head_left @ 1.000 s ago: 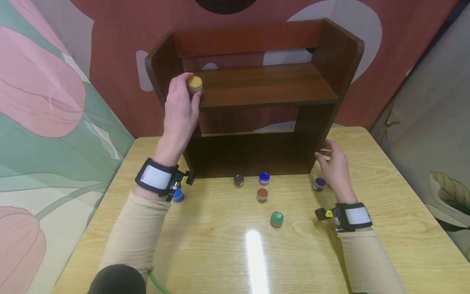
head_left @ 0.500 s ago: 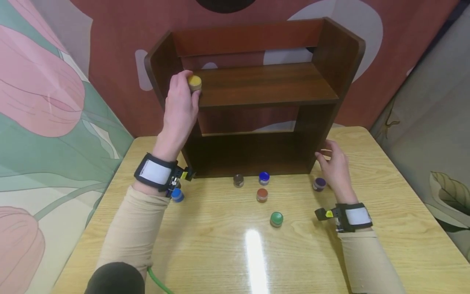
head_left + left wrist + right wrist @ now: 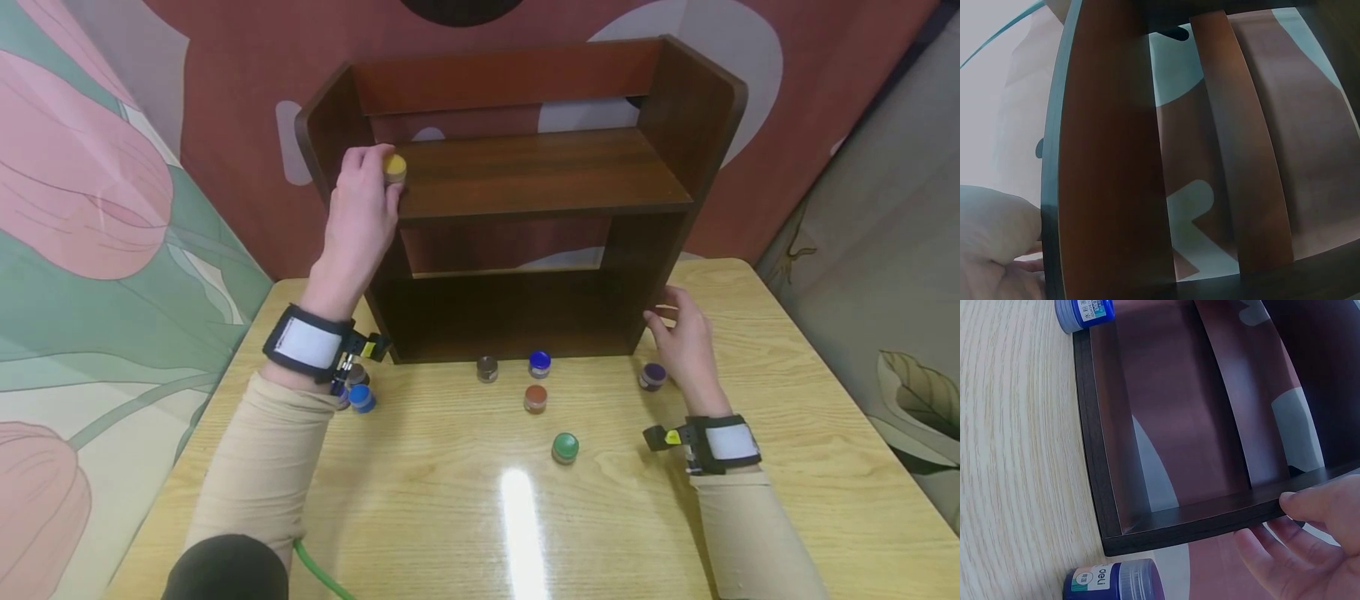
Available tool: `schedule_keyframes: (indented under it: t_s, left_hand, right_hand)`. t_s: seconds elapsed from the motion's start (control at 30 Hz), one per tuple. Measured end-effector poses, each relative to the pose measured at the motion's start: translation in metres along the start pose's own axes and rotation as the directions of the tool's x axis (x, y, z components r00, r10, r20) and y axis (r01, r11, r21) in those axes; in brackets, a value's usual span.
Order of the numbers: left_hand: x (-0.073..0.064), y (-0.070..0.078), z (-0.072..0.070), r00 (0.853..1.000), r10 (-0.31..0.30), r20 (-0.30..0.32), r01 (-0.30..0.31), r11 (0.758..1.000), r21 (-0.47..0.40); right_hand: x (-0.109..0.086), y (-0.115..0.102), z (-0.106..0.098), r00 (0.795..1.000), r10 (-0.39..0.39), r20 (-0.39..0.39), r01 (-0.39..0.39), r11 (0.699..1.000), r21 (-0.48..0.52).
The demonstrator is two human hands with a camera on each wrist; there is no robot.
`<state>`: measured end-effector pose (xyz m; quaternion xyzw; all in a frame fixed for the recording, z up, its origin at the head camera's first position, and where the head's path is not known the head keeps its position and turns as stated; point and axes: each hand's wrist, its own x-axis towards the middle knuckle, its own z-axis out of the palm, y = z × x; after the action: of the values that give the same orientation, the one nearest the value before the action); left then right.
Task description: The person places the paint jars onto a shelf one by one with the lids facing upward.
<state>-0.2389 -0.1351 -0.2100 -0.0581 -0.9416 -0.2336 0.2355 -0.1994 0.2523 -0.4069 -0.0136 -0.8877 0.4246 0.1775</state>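
My left hand (image 3: 360, 196) holds a small paint jar with a yellow lid (image 3: 395, 169) between thumb and fingers. The jar is at the left end of the upper board of a dark brown bookshelf (image 3: 540, 175). In the left wrist view only part of that hand (image 3: 997, 244) shows, beyond the board's front edge, and the jar is hidden. Low on the shelf's right side panel, my right hand (image 3: 686, 350) grips the edge. The right wrist view shows its thumb (image 3: 1304, 503) on the panel's front edge and the fingers curled against the outer side.
On the wooden table (image 3: 450, 508) stand jars with brown (image 3: 487, 368), dark blue (image 3: 539, 363), rust (image 3: 536, 398) and green lids (image 3: 566, 447). A purple-lidded jar (image 3: 652, 377) is beside my right hand. A blue-lidded jar (image 3: 362, 398) and others cluster under my left wrist.
My left hand has shifted slightly left with the yellow-lidded jar. More of the jars under the left wrist now show. My right hand has stayed in place.
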Motion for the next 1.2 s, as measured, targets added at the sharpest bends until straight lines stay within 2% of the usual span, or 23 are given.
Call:
schedule_keyframes:
  t_s: [0.2,0.53,0.93,1.2]
  left_hand:
    - [0.0005,-0.0002,-0.0013,1.0,0.005,0.011,-0.005,1.0,0.012]
    - [0.0017,0.0009,-0.0025,0.999,-0.028,0.044,0.025,0.998,0.052]
    - [0.0043,0.001,-0.0029,0.997,-0.039,0.065,0.035,0.998,0.057]
    - [0.0042,0.0012,-0.0043,0.997,-0.028,0.07,0.024,0.998,0.062]
  right_hand:
    - [-0.0003,-0.0002,-0.0002,1.0,-0.002,0.0,0.002,1.0,-0.002]
    - [-0.0006,-0.0011,-0.0009,1.0,0.01,0.008,-0.01,1.0,-0.012]
    - [-0.0002,-0.0009,-0.0014,1.0,0.02,0.009,-0.019,1.0,-0.018]
    - [0.0002,-0.0012,-0.0018,1.0,0.013,0.009,-0.013,1.0,-0.01]
